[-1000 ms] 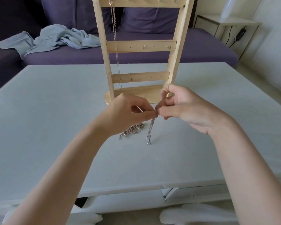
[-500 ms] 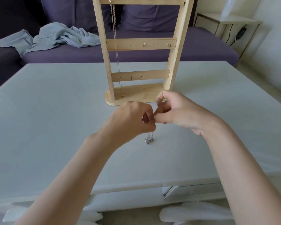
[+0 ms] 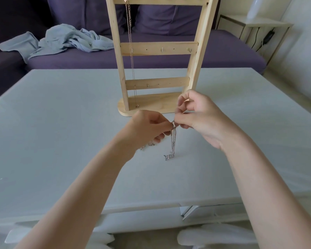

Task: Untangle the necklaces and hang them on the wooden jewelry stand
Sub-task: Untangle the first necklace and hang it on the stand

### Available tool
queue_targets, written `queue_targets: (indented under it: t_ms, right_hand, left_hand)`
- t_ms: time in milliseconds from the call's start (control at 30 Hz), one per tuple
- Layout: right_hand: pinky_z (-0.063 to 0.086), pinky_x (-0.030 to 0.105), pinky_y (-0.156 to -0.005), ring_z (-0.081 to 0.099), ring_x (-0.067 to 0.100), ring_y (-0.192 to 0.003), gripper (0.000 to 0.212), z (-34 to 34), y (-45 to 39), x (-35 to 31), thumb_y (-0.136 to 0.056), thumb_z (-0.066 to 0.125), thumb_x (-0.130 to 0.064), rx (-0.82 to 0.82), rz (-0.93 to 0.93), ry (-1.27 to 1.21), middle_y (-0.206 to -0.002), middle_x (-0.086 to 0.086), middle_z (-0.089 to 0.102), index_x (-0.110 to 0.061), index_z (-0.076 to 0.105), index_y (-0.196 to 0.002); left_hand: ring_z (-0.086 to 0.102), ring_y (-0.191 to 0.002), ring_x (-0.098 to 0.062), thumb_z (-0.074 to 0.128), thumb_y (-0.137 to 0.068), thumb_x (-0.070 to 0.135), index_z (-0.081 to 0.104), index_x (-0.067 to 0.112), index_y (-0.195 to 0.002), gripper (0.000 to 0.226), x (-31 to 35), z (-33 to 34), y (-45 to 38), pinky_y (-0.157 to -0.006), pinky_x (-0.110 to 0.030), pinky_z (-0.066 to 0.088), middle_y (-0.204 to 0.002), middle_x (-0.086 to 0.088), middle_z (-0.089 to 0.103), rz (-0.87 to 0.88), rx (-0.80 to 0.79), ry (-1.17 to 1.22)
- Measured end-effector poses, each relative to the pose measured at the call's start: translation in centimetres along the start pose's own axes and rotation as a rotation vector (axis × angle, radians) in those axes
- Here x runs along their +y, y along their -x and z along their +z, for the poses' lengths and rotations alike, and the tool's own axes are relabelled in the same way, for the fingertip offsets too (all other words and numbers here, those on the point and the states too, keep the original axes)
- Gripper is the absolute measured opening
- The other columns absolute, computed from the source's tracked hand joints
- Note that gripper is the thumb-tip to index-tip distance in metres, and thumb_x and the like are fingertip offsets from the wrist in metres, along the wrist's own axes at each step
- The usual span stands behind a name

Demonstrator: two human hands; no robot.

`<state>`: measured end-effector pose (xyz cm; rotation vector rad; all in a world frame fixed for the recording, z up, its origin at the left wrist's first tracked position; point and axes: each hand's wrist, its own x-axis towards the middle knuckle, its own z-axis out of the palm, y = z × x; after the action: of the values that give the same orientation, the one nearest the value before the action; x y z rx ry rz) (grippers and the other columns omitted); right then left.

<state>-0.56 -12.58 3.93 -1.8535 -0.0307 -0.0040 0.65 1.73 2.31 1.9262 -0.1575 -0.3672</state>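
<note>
Just in front of the base of the wooden stand (image 3: 151, 106), both hands meet above the table (image 3: 61, 123). The left hand (image 3: 147, 128) and the right hand (image 3: 199, 117) each pinch the silver chain (image 3: 173, 141) between thumb and fingertips, close together at its top. From that pinch the chain hangs in doubled strands down to a small pendant (image 3: 169, 156) that looks to touch the table nearer the person than the stand. More silver chain (image 3: 147, 145) trails from under the left hand; how it is knotted is too fine to tell. A rose-gold necklace (image 3: 131, 51) already hangs from the stand's top bar, down its left side to the base.

The chain is likely very light, limp and slippery, and thin enough to kink or snap if tugged hard. It probably handles best held at the clasp end with fingertips, letting the pendant's weight pull the strands straight, and teasing loops apart rather than pulling. The small hooks (image 3: 161, 49) on the stand's bars call for a loop held open.
</note>
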Motion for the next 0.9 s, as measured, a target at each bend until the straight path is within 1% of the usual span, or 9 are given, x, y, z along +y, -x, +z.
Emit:
queue_targets:
  t_ms: [100, 200, 300, 433, 500, 633, 700, 833, 900]
  right_hand:
    - [0.034, 0.018, -0.047, 0.045, 0.012, -0.050, 0.030, 0.0, 0.3, -0.2, -0.081, 0.053, 0.017, -0.122, 0.052, -0.170, -0.066, 0.005, 0.050, -0.011, 0.045, -0.087]
    - [0.036, 0.016, -0.047, 0.046, 0.010, -0.049, 0.027, -0.3, 0.5, -0.2, -0.082, 0.059, 0.014, -0.209, 0.111, -0.191, -0.071, 0.004, 0.050, -0.009, 0.050, -0.093]
    - [0.035, 0.013, -0.043, 0.046, 0.006, -0.043, 0.019, -0.5, 0.4, -0.1, -0.080, 0.064, 0.009, -0.130, 0.113, -0.034, -0.070, 0.005, 0.053, -0.004, 0.059, -0.093]
    - [0.035, 0.015, -0.044, 0.055, 0.005, -0.046, 0.011, -0.7, 0.1, 0.3, -0.081, 0.067, 0.000, 0.019, 0.058, 0.068, -0.060, 0.001, 0.060, -0.009, 0.066, -0.075]
    - [0.034, 0.017, -0.042, 0.058, 0.008, -0.047, 0.010, -0.9, 0.0, 0.3, -0.082, 0.068, -0.004, 0.107, 0.040, 0.037, -0.059, 0.000, 0.061, -0.010, 0.066, -0.074]
    - [0.033, 0.017, -0.040, 0.056, 0.010, -0.045, 0.010, -0.7, -0.1, 0.1, -0.081, 0.067, -0.006, 0.270, -0.045, 0.075, -0.055, -0.001, 0.060, -0.010, 0.065, -0.072]
    - [0.032, 0.013, -0.040, 0.049, 0.012, -0.041, 0.013, -0.7, -0.1, -0.2, -0.082, 0.065, -0.007, 0.338, -0.121, 0.056, -0.050, -0.001, 0.056, -0.012, 0.061, -0.071]
    - [0.031, 0.022, -0.048, 0.036, 0.012, -0.042, 0.018, -0.8, -0.3, 0.0, -0.083, 0.066, -0.016, 0.374, -0.130, 0.026, -0.043, -0.010, 0.045, -0.020, 0.057, -0.067]
    - [0.030, 0.024, -0.051, 0.033, 0.011, -0.043, 0.018, -0.9, -0.4, 0.4, -0.083, 0.065, -0.017, 0.362, -0.088, 0.040, -0.041, -0.011, 0.041, -0.020, 0.057, -0.067]
  left_hand:
    - [0.054, -0.064, -0.012, 0.062, -0.084, 0.015, 0.064, 0.015, -0.071, 0.013, -0.4, -0.1, -0.1, -0.067, -0.023, 0.048, -0.068, 0.003, 0.063, -0.025, 0.028, 0.046]
    - [0.055, -0.061, -0.009, 0.055, -0.089, 0.010, 0.059, 0.013, -0.070, 0.019, -0.3, -0.4, 0.0, -0.060, -0.017, 0.050, -0.068, 0.002, 0.063, -0.021, 0.099, 0.160]
    - [0.054, -0.057, -0.008, 0.052, -0.091, 0.010, 0.059, 0.010, -0.073, 0.020, 0.2, -0.9, 0.2, -0.055, -0.017, 0.050, -0.067, 0.002, 0.061, -0.037, 0.069, 0.429]
    - [0.041, -0.046, -0.007, 0.051, -0.092, 0.012, 0.054, 0.013, -0.072, 0.019, 0.3, -1.2, 0.2, -0.047, -0.016, 0.042, -0.056, 0.005, 0.050, -0.035, -0.002, 0.492]
    - [0.037, -0.046, -0.008, 0.053, -0.091, 0.013, 0.055, 0.014, -0.070, 0.021, 0.4, -1.2, 0.1, -0.049, -0.016, 0.040, -0.053, 0.007, 0.044, -0.009, -0.008, 0.420]
    - [0.038, -0.041, -0.005, 0.062, -0.084, 0.019, 0.059, 0.014, -0.067, 0.018, -0.3, -0.5, -0.2, -0.045, -0.011, 0.031, -0.050, 0.007, 0.044, 0.138, 0.129, -0.273]
    - [0.041, -0.041, -0.006, 0.062, -0.083, 0.021, 0.058, 0.014, -0.066, 0.019, -0.6, -0.2, -0.3, -0.040, -0.011, 0.030, -0.051, 0.006, 0.046, 0.169, 0.203, -0.429]
    - [0.039, -0.047, -0.008, 0.057, -0.084, 0.022, 0.057, 0.014, -0.064, 0.022, -1.1, -0.7, -0.9, -0.044, -0.012, 0.029, -0.051, 0.005, 0.044, 0.108, 0.327, -0.417]
    - [0.038, -0.049, -0.008, 0.054, -0.086, 0.019, 0.056, 0.015, -0.061, 0.026, -0.8, -0.8, -1.0, -0.059, -0.017, 0.037, -0.051, 0.003, 0.043, 0.054, 0.320, -0.151]
